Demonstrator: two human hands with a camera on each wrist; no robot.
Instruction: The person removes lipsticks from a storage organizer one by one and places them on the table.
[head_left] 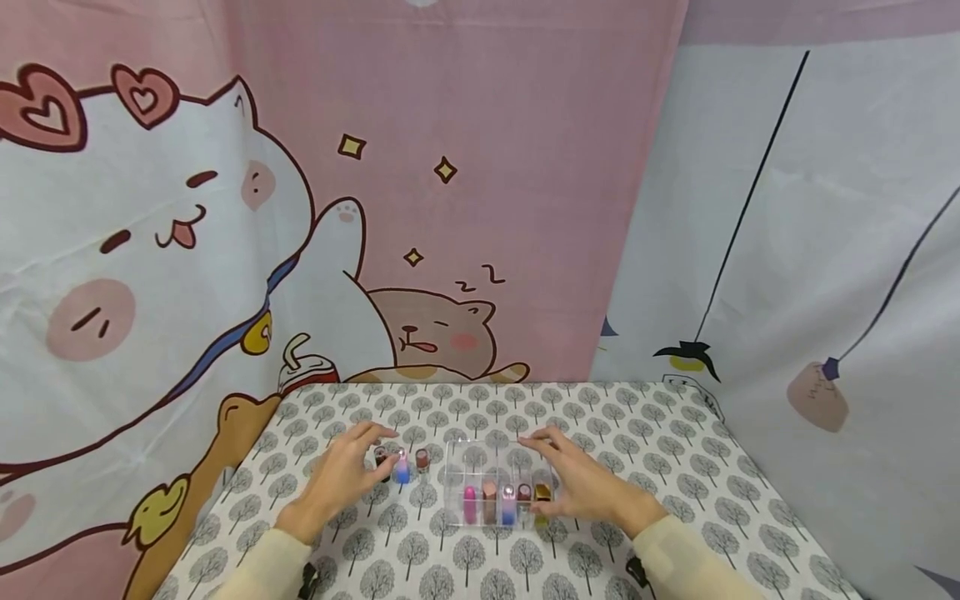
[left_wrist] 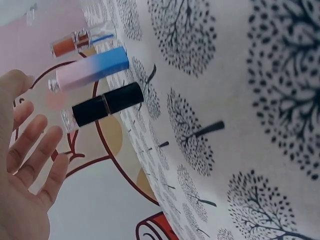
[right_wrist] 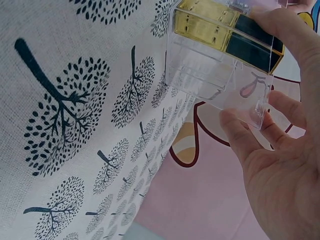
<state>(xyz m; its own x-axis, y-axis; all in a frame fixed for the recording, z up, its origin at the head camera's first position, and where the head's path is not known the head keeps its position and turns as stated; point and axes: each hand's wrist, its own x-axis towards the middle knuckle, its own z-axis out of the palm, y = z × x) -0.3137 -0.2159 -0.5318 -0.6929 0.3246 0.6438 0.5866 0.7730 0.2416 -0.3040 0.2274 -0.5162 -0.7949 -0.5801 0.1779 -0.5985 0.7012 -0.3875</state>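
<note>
Past halfway, it seems: a clear box (right_wrist: 200, 75) on tree-print cloth (head_left: 420, 575), five tubes in, three out.
The box stands between the hands, nearer the right. The right hand (head_left: 573, 479) spans its right side, thumb at the near part and fingers by the far edge, seemingly steadying it; the left hand (head_left: 348, 462) is spread wide beside the loose tubes, holding nothing. In the box's near row are a gold-and-black tube (right_wrist: 210, 27), brown-topped tube (head_left: 490, 502), pink-and-blue tube (head_left: 508, 507), magenta tube (head_left: 470, 505) and dark-topped tube (head_left: 524, 493); the far cells show none. Left outside, upright on the cloth, are a black tube (left_wrist: 115, 102), a second pink-and-blue tube (left_wrist: 92, 69) and a slim orange-brown tube (left_wrist: 64, 47).
</note>
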